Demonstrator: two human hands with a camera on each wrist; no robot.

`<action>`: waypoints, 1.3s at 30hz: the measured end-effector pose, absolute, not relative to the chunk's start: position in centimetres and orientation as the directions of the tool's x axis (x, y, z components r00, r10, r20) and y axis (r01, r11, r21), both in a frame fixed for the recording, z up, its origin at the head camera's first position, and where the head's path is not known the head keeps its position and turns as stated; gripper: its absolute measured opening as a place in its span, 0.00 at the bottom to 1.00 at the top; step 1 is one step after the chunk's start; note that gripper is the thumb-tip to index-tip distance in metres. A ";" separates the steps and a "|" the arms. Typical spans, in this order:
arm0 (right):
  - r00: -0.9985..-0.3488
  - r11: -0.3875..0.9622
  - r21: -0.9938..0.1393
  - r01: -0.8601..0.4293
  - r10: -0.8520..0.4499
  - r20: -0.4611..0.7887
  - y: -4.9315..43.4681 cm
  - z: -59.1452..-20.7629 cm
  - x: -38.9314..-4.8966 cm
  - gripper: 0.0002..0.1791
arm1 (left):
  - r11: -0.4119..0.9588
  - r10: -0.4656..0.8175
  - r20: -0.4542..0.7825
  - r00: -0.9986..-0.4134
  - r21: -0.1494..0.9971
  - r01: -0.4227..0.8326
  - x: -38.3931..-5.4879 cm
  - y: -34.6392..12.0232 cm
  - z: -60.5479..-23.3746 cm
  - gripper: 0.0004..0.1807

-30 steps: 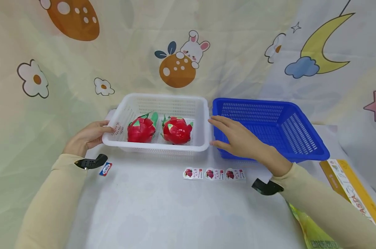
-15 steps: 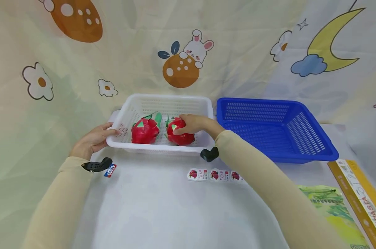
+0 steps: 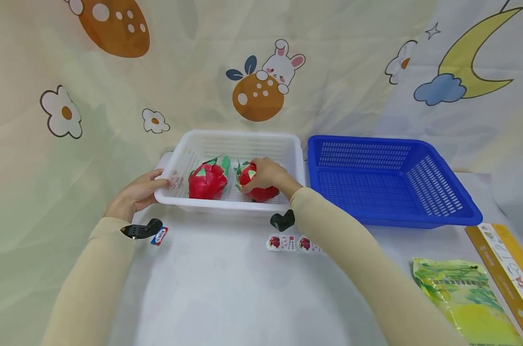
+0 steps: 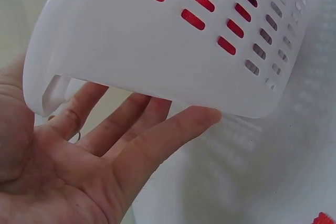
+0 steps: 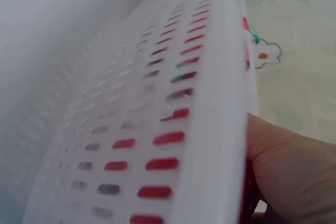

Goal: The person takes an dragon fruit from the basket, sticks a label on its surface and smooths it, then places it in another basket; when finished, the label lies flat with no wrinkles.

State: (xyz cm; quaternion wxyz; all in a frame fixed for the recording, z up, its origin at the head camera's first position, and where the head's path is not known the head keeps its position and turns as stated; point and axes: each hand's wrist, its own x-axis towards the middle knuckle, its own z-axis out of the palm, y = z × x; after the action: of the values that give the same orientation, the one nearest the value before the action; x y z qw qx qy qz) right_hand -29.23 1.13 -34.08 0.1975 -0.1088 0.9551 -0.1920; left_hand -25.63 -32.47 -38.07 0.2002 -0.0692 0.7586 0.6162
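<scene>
In the head view a white plastic basket [image 3: 227,205] holds two red dragon fruits with green tips. One dragon fruit [image 3: 206,180] lies in its left part, untouched. My right hand [image 3: 267,174] reaches in from the right and grips the other dragon fruit [image 3: 266,194], fingers over its top and thumb at its near left side. The basket's slotted wall hides most of that hold in the right wrist view. My left hand [image 3: 141,191] holds the basket's left end; the left wrist view shows its fingers and thumb [image 4: 178,132] at the edge.
A blue basket [image 3: 400,222] stands right of the white one. Dragon fruit stickers [image 3: 281,242] lie in front, partly covered by the right sleeve. A small blue-and-red label [image 3: 159,236] is near the left wrist. A green-yellow packet [image 3: 465,298] and a pasta box [image 3: 508,274] lie at right.
My right hand has moved left from beside the white basket's right rim into it and taken hold of the right dragon fruit. My left hand stays at the left rim. The view has shifted slightly.
</scene>
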 end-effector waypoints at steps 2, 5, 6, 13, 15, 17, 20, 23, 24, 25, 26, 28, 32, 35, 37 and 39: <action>-0.905 0.880 -0.459 -0.120 -0.287 -0.314 2.2 -33.8 -29.2 0.52 | 0.228 0.146 -0.390 -0.909 0.907 -0.353 -25.8 -32.1 -37.8 0.40; -0.912 0.843 -0.520 -0.139 -0.313 -0.263 4.4 -32.7 -28.8 0.52 | 0.224 0.153 -0.387 -0.909 0.910 -0.350 -26.0 -31.8 -37.4 0.40; -0.913 0.827 -0.539 -0.160 -0.331 -0.238 5.2 -32.1 -28.5 0.52 | 0.224 0.155 -0.384 -0.910 0.911 -0.347 -26.0 -31.7 -37.3 0.40; -0.893 0.729 -0.589 -0.348 -0.449 -0.027 10.7 -27.3 -23.7 0.51 | 0.236 0.155 -0.372 -0.915 0.914 -0.331 -26.0 -31.8 -36.7 0.41; -0.885 0.713 -0.590 -0.379 -0.466 0.005 12.2 -26.6 -21.7 0.51 | 0.232 0.156 -0.374 -0.914 0.914 -0.334 -26.0 -31.8 -36.6 0.42; -0.873 0.693 -0.599 -0.402 -0.488 0.021 13.8 -26.5 -19.5 0.50 | 0.233 0.158 -0.377 -0.913 0.913 -0.336 -26.0 -31.8 -36.6 0.42; -0.850 0.670 -0.607 -0.428 -0.526 0.019 15.8 -27.2 -16.5 0.50 | 0.247 0.162 -0.378 -0.912 0.910 -0.333 -26.0 -31.9 -36.6 0.42; -0.832 0.661 -0.611 -0.437 -0.555 -0.006 17.2 -28.8 -14.1 0.49 | 0.258 0.159 -0.382 -0.910 0.906 -0.335 -26.0 -32.1 -36.6 0.42; -0.827 0.663 -0.610 -0.434 -0.562 -0.023 17.5 -29.4 -13.4 0.49 | 0.259 0.156 -0.385 -0.909 0.905 -0.339 -26.0 -32.1 -36.7 0.42; -0.822 0.667 -0.610 -0.427 -0.567 -0.045 17.8 -30.0 -12.7 0.49 | 0.256 0.155 -0.390 -0.908 0.903 -0.344 -26.0 -32.2 -36.7 0.42; -0.815 0.670 -0.609 -0.424 -0.576 -0.067 18.0 -30.7 -12.2 0.49 | 0.254 0.152 -0.393 -0.907 0.902 -0.348 -26.0 -32.2 -36.8 0.42; -0.792 0.671 -0.600 -0.436 -0.603 -0.099 18.3 -32.0 -11.2 0.49 | 0.249 0.146 -0.399 -0.905 0.900 -0.357 -26.0 -32.3 -36.9 0.43; -0.718 0.654 -0.578 -0.488 -0.678 -0.160 18.6 -34.3 -9.9 0.48 | 0.248 0.150 -0.402 -0.903 0.900 -0.359 -25.7 -32.4 -37.2 0.43; -0.667 0.628 -0.567 -0.533 -0.724 -0.175 18.7 -35.6 -9.4 0.47 | 0.245 0.151 -0.404 -0.902 0.899 -0.362 -25.5 -32.3 -37.3 0.43; -0.649 0.614 -0.569 -0.547 -0.740 -0.176 18.8 -36.2 -9.3 0.47 | 0.242 0.155 -0.402 -0.902 0.901 -0.359 -25.4 -32.2 -37.4 0.42; -0.639 0.608 -0.576 -0.547 -0.748 -0.183 18.9 -36.6 -9.3 0.47 | 0.238 0.160 -0.400 -0.902 0.903 -0.358 -25.4 -32.2 -37.5 0.42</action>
State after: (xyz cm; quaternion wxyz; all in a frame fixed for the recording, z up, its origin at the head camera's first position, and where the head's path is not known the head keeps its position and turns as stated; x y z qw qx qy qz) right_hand -9.29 18.92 -36.55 0.2076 -0.3709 0.8722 -0.2420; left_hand -25.44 -32.19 -37.49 0.2111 -0.0655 0.7579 0.6137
